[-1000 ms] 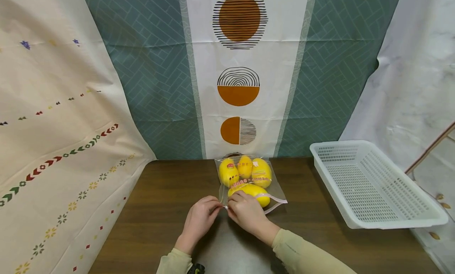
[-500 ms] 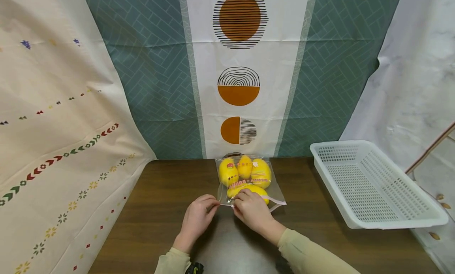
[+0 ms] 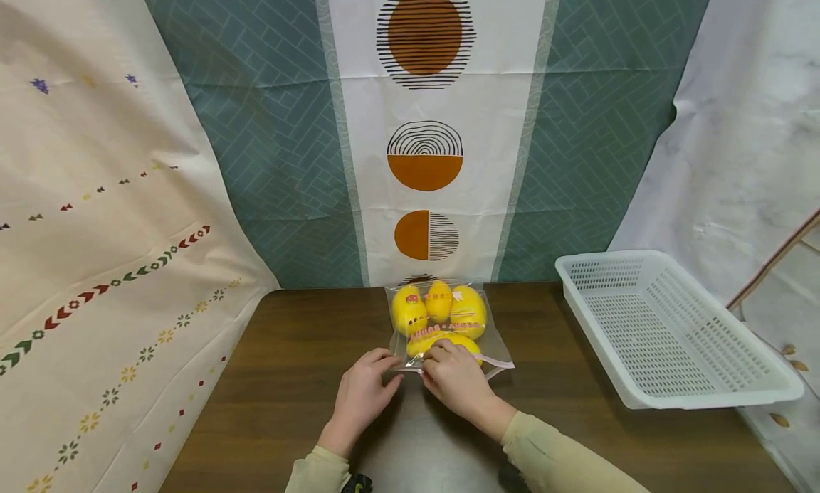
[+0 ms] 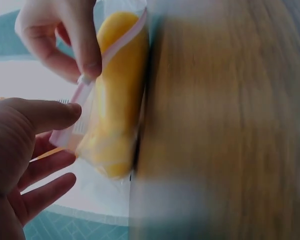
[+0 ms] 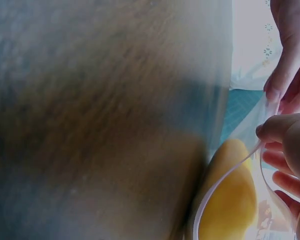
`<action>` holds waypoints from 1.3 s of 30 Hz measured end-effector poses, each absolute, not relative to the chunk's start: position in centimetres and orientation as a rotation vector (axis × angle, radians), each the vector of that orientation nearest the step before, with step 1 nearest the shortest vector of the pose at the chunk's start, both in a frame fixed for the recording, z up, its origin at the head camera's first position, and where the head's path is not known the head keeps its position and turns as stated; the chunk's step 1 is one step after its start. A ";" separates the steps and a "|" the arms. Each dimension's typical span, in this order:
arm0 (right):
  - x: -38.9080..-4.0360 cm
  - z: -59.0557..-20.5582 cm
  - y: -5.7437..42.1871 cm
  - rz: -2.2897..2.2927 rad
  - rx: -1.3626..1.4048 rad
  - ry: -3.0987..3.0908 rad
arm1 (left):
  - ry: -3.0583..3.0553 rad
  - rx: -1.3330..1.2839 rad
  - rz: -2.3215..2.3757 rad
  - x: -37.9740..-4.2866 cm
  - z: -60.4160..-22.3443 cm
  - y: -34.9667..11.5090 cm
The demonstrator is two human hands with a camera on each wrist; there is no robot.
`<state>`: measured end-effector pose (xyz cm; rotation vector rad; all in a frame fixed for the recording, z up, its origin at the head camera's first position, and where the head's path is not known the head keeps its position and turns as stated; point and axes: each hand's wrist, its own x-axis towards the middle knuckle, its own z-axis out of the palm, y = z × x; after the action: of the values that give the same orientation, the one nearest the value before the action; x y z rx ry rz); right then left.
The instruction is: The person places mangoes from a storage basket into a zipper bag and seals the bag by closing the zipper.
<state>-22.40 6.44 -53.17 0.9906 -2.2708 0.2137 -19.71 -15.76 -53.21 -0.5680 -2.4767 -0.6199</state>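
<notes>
A clear zip bag (image 3: 397,336) with pink lettering lies at the table's far edge, holding several smooth yellow fruit-shaped items (image 3: 468,311). Its pink-edged mouth faces me; the right part of that mouth gapes. My right hand (image 3: 458,383) pinches the zip strip, where a small white slider (image 4: 84,79) shows at the thumb tip in the left wrist view. At the bag's left corner is my left hand (image 3: 365,390), thumb and index finger on either side of the strip (image 4: 65,134), other fingers spread. In the right wrist view both hands (image 5: 295,145) are close together on the strip.
A white perforated plastic basket (image 3: 647,336) stands on the right of the brown wooden table (image 3: 288,379). Patterned cloths hang behind the table (image 3: 295,158) and along both sides. A dark band is on the left wrist (image 3: 357,483).
My right hand has moved a little rightward along the strip, away from the left hand. The left thumb has dropped slightly from the index finger. The head view has shifted a little.
</notes>
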 end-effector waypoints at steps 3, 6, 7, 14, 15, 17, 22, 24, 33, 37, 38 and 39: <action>-22.3 -53.2 6.3 0.204 0.993 -2.269 | -2.471 -0.618 -0.573 -19.8 -53.4 -15.3; -22.3 -53.3 6.1 0.201 0.995 -2.272 | -2.455 -0.631 -0.523 -19.8 -53.4 -15.0; -22.3 -53.3 6.1 0.200 0.994 -2.273 | -2.450 -0.630 -0.513 -19.8 -53.5 -14.9; -22.4 -53.3 6.0 0.204 0.990 -2.285 | -2.451 -0.606 -0.490 -19.8 -53.4 -14.7; -22.3 -53.3 6.0 0.205 0.989 -2.288 | -2.454 -0.604 -0.490 -19.8 -53.4 -14.7; -22.3 -53.2 5.9 0.199 0.987 -2.296 | -2.459 -0.598 -0.494 -19.8 -53.3 -14.7; -22.3 -53.1 6.0 0.186 0.968 -2.307 | -2.464 -0.583 -0.519 -19.8 -53.2 -14.6; -22.3 -53.0 6.1 0.186 0.960 -2.308 | -2.467 -0.576 -0.525 -19.9 -53.2 -14.6; -22.4 -53.2 7.5 0.186 0.954 -2.329 | -2.495 -0.549 -0.541 -20.1 -53.3 -14.9; -22.3 -53.2 8.2 0.179 0.954 -2.334 | -2.506 -0.539 -0.534 -20.1 -53.3 -15.2; -22.3 -53.2 8.3 0.182 0.954 -2.341 | -2.510 -0.534 -0.534 -20.1 -53.3 -15.2; -22.3 -53.2 8.5 0.182 0.952 -2.347 | -2.514 -0.529 -0.534 -20.1 -53.3 -15.2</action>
<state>-22.34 8.47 -53.16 0.9524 -2.3475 0.1823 -20.12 -15.23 -53.26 -0.5292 -2.5142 -0.5343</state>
